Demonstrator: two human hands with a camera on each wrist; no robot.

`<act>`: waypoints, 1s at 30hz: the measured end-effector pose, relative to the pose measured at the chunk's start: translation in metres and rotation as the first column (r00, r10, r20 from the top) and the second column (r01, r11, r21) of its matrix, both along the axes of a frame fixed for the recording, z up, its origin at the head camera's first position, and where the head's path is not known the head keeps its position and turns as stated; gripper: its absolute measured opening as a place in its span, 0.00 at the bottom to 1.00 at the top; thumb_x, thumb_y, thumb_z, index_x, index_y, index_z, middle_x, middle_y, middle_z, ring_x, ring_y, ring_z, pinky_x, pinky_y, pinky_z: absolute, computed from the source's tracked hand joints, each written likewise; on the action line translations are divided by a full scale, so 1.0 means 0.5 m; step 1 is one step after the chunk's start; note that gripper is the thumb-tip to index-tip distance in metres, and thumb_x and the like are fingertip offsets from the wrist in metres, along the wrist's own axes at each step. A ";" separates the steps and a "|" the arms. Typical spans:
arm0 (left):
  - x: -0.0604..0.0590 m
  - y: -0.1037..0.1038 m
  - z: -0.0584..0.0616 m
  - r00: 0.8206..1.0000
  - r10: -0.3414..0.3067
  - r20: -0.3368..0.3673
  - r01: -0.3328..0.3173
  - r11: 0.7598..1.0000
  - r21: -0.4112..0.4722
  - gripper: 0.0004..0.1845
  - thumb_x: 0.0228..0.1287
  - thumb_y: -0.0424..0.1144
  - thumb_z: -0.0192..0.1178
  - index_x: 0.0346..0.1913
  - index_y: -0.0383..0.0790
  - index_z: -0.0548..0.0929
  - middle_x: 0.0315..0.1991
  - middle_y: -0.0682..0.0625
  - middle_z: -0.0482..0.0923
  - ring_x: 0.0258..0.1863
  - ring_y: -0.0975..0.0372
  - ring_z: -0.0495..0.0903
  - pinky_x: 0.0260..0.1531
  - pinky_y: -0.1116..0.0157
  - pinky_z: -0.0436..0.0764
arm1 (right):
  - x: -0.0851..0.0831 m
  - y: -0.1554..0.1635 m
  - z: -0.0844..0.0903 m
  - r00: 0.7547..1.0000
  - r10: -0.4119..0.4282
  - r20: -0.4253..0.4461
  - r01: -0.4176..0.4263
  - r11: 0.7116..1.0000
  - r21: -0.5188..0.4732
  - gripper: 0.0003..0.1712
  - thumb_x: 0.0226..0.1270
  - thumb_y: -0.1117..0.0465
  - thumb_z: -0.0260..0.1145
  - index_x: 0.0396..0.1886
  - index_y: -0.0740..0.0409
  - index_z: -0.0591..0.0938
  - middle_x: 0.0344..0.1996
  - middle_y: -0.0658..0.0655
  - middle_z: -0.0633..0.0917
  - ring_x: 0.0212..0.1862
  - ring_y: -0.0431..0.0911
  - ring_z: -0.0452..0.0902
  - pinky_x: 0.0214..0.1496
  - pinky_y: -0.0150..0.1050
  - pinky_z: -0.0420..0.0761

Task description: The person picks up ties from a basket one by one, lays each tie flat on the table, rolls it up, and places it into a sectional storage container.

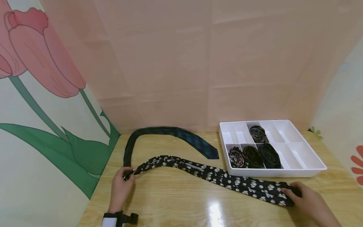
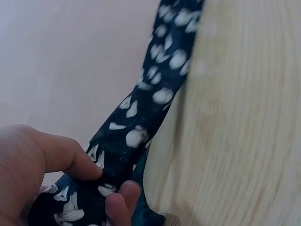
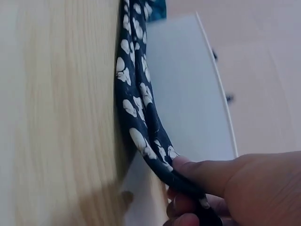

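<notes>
A black necktie with a white floral print (image 1: 195, 168) stretches across the table between both hands. At its narrow end on the left, my left hand (image 1: 122, 186) pinches the fabric between thumb and fingers; the left wrist view shows the thumb and fingertips (image 2: 123, 200) on the cloth. My right hand (image 1: 304, 198) grips the wide end, and in the right wrist view the thumb (image 3: 197, 172) presses on top of the folded tie. Behind it lies a dark green and navy checked necktie (image 1: 195, 142), curved, its near left end close to my left hand.
A white divided tray (image 1: 307, 172) stands at the back right, just behind the floral tie. Several rolled ties (image 1: 252, 156) sit in its left and middle compartments. The wooden table (image 1: 175, 201) meets a pink-covered wall (image 1: 170, 69) at the back.
</notes>
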State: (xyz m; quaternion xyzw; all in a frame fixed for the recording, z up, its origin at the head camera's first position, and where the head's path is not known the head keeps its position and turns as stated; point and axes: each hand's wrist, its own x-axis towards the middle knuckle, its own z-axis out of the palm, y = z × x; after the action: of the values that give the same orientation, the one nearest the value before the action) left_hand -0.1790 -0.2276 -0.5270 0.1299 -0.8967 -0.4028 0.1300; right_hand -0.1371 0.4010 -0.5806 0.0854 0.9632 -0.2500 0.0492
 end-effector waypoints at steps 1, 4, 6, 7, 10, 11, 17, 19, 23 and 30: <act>0.000 -0.002 0.000 1.000 0.006 0.009 -0.006 1.000 0.013 0.15 0.62 0.33 0.60 0.52 0.36 0.80 0.51 0.37 0.79 0.52 0.48 0.78 0.50 0.52 0.77 | 0.001 0.015 -0.004 0.999 -0.036 0.031 0.036 0.999 0.002 0.41 0.68 0.34 0.57 0.48 0.74 0.76 0.37 0.71 0.83 0.37 0.58 0.80 0.38 0.56 0.76; 0.000 -0.009 0.003 0.999 0.016 0.048 -0.020 0.996 0.089 0.18 0.63 0.35 0.61 0.55 0.36 0.77 0.51 0.35 0.80 0.43 0.51 0.84 0.39 0.60 0.80 | 0.004 0.052 -0.019 0.986 -0.154 0.068 0.154 0.988 0.006 0.46 0.64 0.31 0.57 0.48 0.75 0.75 0.37 0.72 0.82 0.36 0.57 0.78 0.37 0.53 0.76; 0.000 -0.013 0.004 0.997 0.022 0.080 -0.034 0.987 0.159 0.21 0.63 0.37 0.63 0.58 0.36 0.74 0.47 0.34 0.82 0.35 0.52 0.86 0.31 0.64 0.81 | 0.007 0.072 -0.028 0.973 -0.221 0.064 0.221 0.975 0.004 0.46 0.64 0.31 0.58 0.49 0.75 0.74 0.39 0.73 0.80 0.37 0.59 0.77 0.38 0.54 0.75; 0.000 -0.016 0.005 0.995 0.027 0.092 -0.044 0.980 0.195 0.23 0.63 0.38 0.64 0.59 0.36 0.73 0.44 0.33 0.82 0.30 0.53 0.86 0.27 0.65 0.81 | 0.009 0.081 -0.032 0.968 -0.246 0.053 0.246 0.969 0.005 0.45 0.64 0.32 0.59 0.49 0.75 0.74 0.40 0.75 0.80 0.38 0.61 0.76 0.38 0.55 0.74; 0.000 -0.022 0.004 0.991 0.047 0.124 -0.078 0.965 0.252 0.26 0.63 0.41 0.65 0.60 0.36 0.70 0.33 0.37 0.83 0.23 0.55 0.84 0.24 0.64 0.81 | 0.009 0.103 -0.042 0.955 -0.296 0.024 0.296 0.955 0.007 0.44 0.66 0.33 0.58 0.51 0.75 0.72 0.43 0.79 0.77 0.41 0.67 0.74 0.41 0.59 0.72; 0.000 -0.023 0.002 0.990 0.053 0.130 -0.085 0.962 0.258 0.26 0.63 0.41 0.65 0.60 0.36 0.70 0.31 0.37 0.82 0.22 0.56 0.84 0.24 0.63 0.81 | 0.009 0.109 -0.045 0.953 -0.303 0.014 0.303 0.953 0.011 0.44 0.67 0.33 0.57 0.51 0.76 0.71 0.44 0.79 0.76 0.42 0.69 0.74 0.42 0.60 0.72; 0.000 -0.032 -0.016 0.986 0.018 0.168 -0.058 0.969 0.239 0.23 0.69 0.41 0.58 0.61 0.33 0.68 0.44 0.32 0.79 0.21 0.59 0.84 0.23 0.65 0.82 | 0.000 0.132 -0.061 0.944 -0.328 0.017 0.328 0.945 0.002 0.44 0.67 0.36 0.59 0.55 0.76 0.70 0.44 0.79 0.76 0.43 0.68 0.73 0.44 0.61 0.72; 0.000 -0.035 -0.023 0.986 0.008 0.169 -0.046 0.974 0.224 0.20 0.71 0.39 0.55 0.60 0.33 0.70 0.45 0.32 0.79 0.21 0.60 0.84 0.22 0.65 0.82 | -0.002 0.136 -0.064 0.935 -0.353 0.014 0.354 0.935 -0.007 0.42 0.68 0.37 0.59 0.56 0.76 0.70 0.44 0.79 0.76 0.43 0.66 0.73 0.43 0.60 0.71; 0.000 -0.040 -0.031 0.988 0.004 0.154 -0.028 0.987 0.156 0.17 0.67 0.35 0.60 0.56 0.33 0.76 0.40 0.36 0.81 0.20 0.60 0.81 0.21 0.66 0.80 | -0.008 0.146 -0.064 0.924 -0.383 -0.016 0.383 0.924 -0.001 0.39 0.70 0.40 0.59 0.54 0.75 0.71 0.44 0.79 0.75 0.42 0.67 0.72 0.44 0.61 0.70; 0.000 -0.043 -0.039 0.986 0.012 0.166 -0.036 0.990 0.139 0.17 0.63 0.35 0.64 0.54 0.33 0.77 0.29 0.43 0.79 0.19 0.62 0.81 0.20 0.68 0.78 | -0.014 0.163 -0.065 0.944 -0.323 -0.069 0.327 0.944 0.049 0.27 0.69 0.54 0.64 0.50 0.77 0.72 0.44 0.81 0.74 0.43 0.70 0.72 0.45 0.62 0.70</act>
State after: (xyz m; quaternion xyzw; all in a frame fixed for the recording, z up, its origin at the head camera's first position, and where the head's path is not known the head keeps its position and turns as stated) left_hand -0.1788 -0.2489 -0.5463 0.1825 -0.8718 -0.4518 0.0505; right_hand -0.1440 0.4826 -0.6131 0.2370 0.9440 -0.2283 -0.0241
